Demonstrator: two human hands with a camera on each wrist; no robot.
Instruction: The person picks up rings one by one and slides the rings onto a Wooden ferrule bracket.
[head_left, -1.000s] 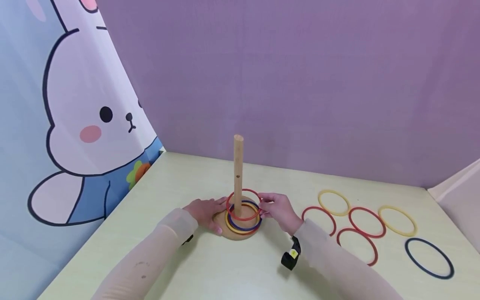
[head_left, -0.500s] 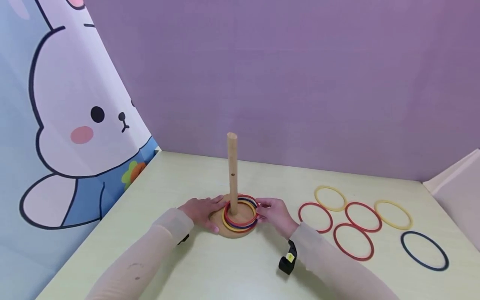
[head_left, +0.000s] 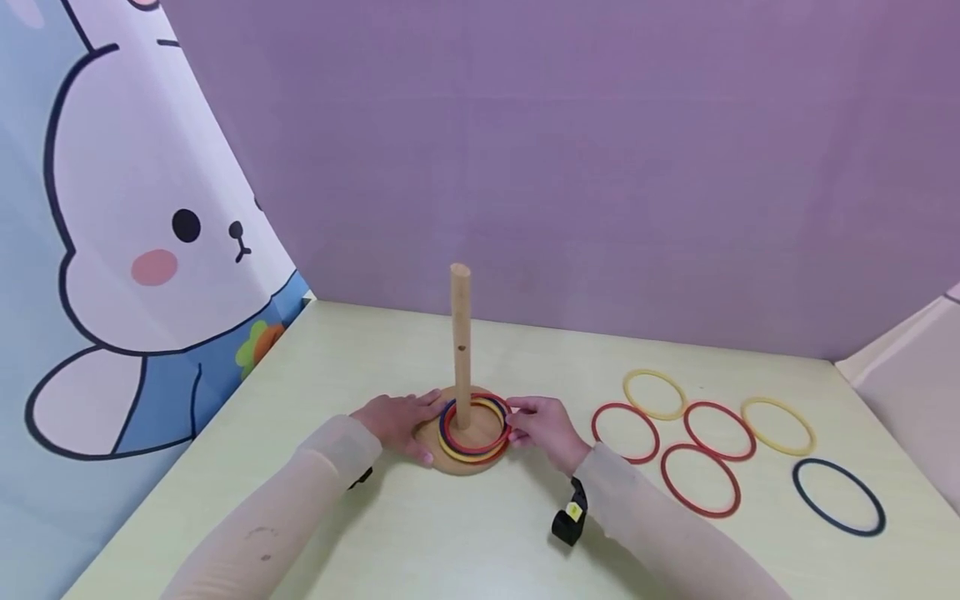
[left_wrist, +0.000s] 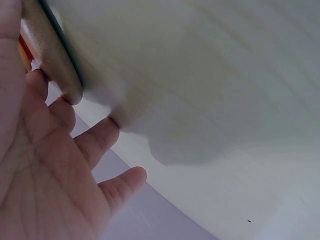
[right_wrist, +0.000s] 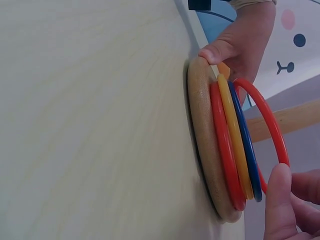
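My right hand [head_left: 551,429] pinches a red ring [right_wrist: 267,112] between thumb and fingers. The ring encircles the upright wooden post [head_left: 461,333] and tilts, its near side raised off the stack in the right wrist view. Under it a blue ring [right_wrist: 246,145], a yellow ring [right_wrist: 235,145] and another red ring [right_wrist: 223,145] lie stacked on the round wooden base [right_wrist: 202,110]. My left hand [head_left: 397,425] rests at the base's left side, thumb and fingers spread along its edge; in the left wrist view, fingertips [left_wrist: 65,102] touch the rim.
To the right on the pale table [head_left: 420,542] lie loose rings: yellow ones, several red ones, including a front red ring [head_left: 690,447], and a dark blue ring [head_left: 862,532]. A purple backdrop [head_left: 570,183] stands behind, and a rabbit-print cloth [head_left: 112,208] hangs at left.
The red ring in my right hand has come down the post from above the stack to lie close over it. My left hand stays on the base. The head view has shifted slightly.
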